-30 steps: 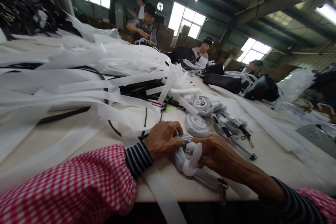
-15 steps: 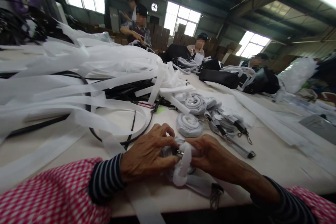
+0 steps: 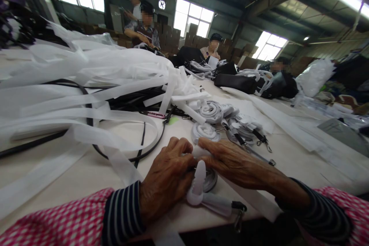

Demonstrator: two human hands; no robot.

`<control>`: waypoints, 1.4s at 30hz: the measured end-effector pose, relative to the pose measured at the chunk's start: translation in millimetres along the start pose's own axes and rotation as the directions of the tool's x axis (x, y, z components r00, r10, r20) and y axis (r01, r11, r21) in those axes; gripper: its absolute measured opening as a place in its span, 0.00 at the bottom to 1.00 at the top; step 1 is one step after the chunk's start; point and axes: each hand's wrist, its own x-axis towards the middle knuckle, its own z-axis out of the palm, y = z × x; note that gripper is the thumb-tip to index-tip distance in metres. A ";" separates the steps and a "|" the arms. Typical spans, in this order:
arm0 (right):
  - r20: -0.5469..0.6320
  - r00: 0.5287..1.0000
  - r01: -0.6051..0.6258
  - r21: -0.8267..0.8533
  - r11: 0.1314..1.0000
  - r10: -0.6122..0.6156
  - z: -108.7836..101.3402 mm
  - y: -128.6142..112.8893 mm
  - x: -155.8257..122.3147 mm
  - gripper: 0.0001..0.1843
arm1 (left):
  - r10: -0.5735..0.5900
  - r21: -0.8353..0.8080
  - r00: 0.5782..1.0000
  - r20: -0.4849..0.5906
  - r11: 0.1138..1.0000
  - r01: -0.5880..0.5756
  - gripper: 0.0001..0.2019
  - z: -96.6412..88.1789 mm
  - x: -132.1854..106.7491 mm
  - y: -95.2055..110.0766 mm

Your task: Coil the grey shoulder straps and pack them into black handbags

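Note:
My left hand (image 3: 167, 175) and my right hand (image 3: 230, 161) meet at the table's near edge over a coiled strap wrapped in white tissue-like strip (image 3: 209, 180). Left-hand fingers are curled and pinch the coil together with a white strip (image 3: 198, 186) that loops down in front of it. The right hand's fingers lie fairly straight, pressing on the coil's top. A metal clasp (image 3: 239, 209) on the strap's end sticks out toward the table edge. Both wrists wear striped cuffs under pink checked sleeves.
Two wrapped coils (image 3: 205, 131) (image 3: 211, 110) and several straps with clasps (image 3: 248, 134) lie just beyond my hands. A big heap of white strips (image 3: 86, 77) and black straps (image 3: 144, 138) fills the left. Black bags (image 3: 239, 82) and several seated and standing people are at the far end.
My hands and the coil have settled lower onto the table. The right hand's fingers have flattened over the coil, and the white loop now hangs in front of it.

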 end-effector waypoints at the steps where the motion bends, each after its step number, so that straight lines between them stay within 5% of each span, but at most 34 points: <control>1: -0.023 1.000 -0.005 0.010 1.000 0.005 1.8 -0.4 0.0 0.13 | -0.001 0.022 1.000 0.011 1.000 0.001 0.05 0.0 -0.2 1.2; 8: -0.004 0.989 0.147 -0.034 0.989 -0.147 -3.6 -7.3 -12.5 0.12 | 0.104 0.075 0.994 -0.040 0.992 -0.101 0.07 4.5 -2.1 0.9; 13: -0.012 0.998 0.060 -0.026 0.998 -0.061 -8.3 -14.9 0.7 0.07 | 0.199 0.091 0.971 -0.135 0.978 -0.188 0.09 8.1 -6.0 -1.9; 19: -0.013 0.990 0.142 -0.060 0.988 -0.143 -13.7 -16.0 17.7 0.06 | 0.253 0.077 0.957 -0.140 0.967 -0.244 0.09 6.2 -6.7 -4.0; 24: 0.072 0.980 0.195 -0.147 0.970 -0.186 -13.6 -18.1 26.3 0.08 | 0.181 0.100 0.978 -0.098 0.980 -0.172 0.09 3.2 -8.8 -4.7; 31: 0.061 0.935 0.347 0.044 0.937 -0.349 -3.7 -5.4 38.3 0.07 | 0.163 0.007 0.976 -0.145 0.986 -0.164 0.10 3.9 -11.5 -8.5; 37: 0.047 0.862 0.443 0.413 0.796 -0.504 4.5 14.5 58.5 0.09 | 0.078 -0.037 0.990 -0.118 0.996 -0.083 0.09 3.6 -11.3 -13.7; 42: -0.013 0.898 0.374 0.547 0.749 -0.439 19.5 22.8 65.3 0.09 | 0.021 -0.062 0.995 -0.097 0.998 -0.027 0.07 0.9 -8.8 -15.2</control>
